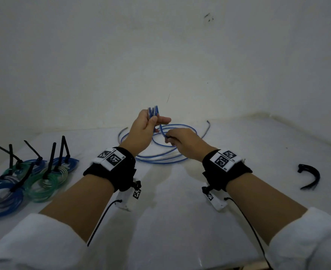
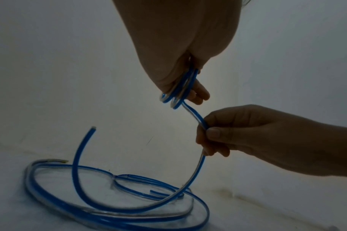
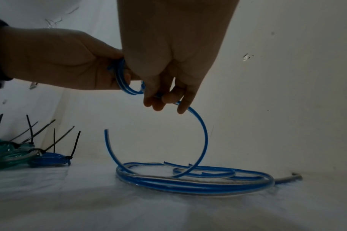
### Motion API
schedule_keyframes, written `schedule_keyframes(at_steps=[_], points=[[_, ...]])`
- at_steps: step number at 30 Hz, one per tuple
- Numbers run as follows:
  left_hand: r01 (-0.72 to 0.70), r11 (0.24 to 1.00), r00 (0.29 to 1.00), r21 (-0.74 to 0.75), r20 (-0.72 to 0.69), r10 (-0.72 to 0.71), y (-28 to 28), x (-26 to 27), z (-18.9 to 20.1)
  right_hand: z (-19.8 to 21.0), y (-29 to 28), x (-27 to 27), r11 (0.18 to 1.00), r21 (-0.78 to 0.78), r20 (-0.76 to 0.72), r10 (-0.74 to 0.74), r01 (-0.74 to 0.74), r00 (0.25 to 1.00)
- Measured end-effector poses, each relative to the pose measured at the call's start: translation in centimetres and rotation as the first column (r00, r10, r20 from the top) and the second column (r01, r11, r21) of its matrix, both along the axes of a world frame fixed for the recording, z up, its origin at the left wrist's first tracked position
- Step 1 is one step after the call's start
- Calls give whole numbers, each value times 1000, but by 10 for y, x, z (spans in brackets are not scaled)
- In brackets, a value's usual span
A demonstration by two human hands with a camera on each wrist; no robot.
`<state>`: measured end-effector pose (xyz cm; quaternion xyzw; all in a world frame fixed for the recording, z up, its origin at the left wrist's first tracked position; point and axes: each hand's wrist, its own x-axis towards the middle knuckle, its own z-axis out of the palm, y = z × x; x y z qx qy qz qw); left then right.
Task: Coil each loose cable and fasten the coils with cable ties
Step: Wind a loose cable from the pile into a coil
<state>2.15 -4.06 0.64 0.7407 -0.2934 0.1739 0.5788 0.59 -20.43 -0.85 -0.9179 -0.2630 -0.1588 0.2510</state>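
Observation:
A blue cable [image 1: 160, 159] lies in loose loops on the white table [image 1: 170, 211]. My left hand [image 1: 145, 127] is raised above it and grips a small coil [image 1: 153, 112] of a few turns of that cable; the coil [image 2: 180, 90] shows under the palm in the left wrist view. My right hand [image 1: 180, 141] pinches the strand [image 2: 196, 116] just below the coil between thumb and fingers. From there the cable [image 3: 203, 137] curves down to the loops [image 3: 198, 179] on the table. One free end [image 3: 106, 130] sticks up.
Several finished blue and green coils [image 1: 24, 182] with black cable ties [image 1: 52, 158] standing up sit at the left. A bundle of black cable ties [image 1: 310, 177] lies at the right. A white wall [image 1: 160, 55] runs close behind the table.

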Motion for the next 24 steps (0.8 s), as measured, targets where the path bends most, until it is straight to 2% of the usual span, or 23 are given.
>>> schedule_keyframes(at_steps=[2, 5, 8, 12, 15, 19, 21, 24], points=[[-15, 999, 1000, 49, 2, 15, -1, 2, -1, 3, 1, 1, 999, 32, 10, 3, -3, 1000], [-89, 974, 995, 207, 51, 80, 3, 6, -2, 6, -5, 2, 998, 64, 94, -11, 5, 995], [-140, 931, 989, 337, 88, 117, 7, 7, -2, 9, -13, 5, 996, -5, 205, -90, 93, 975], [-81, 925, 997, 370, 20, 80, 6, 5, -1, 9, -15, 12, 971, -84, 393, -174, 224, 903], [-55, 897, 997, 439, -20, 71, 5, 2, 0, 8, -14, 14, 972, -115, 457, -131, 204, 880], [-107, 815, 994, 570, 68, 83, 2, -3, 1, 11, -11, 22, 963, -230, 432, -31, 143, 901], [-107, 797, 994, 594, 83, 72, 1, -4, 2, 14, -10, 25, 951, -286, 399, 5, 119, 917], [-51, 870, 999, 490, 29, 42, 2, -4, 2, 20, -12, 21, 958, -278, 339, 29, 71, 940]])
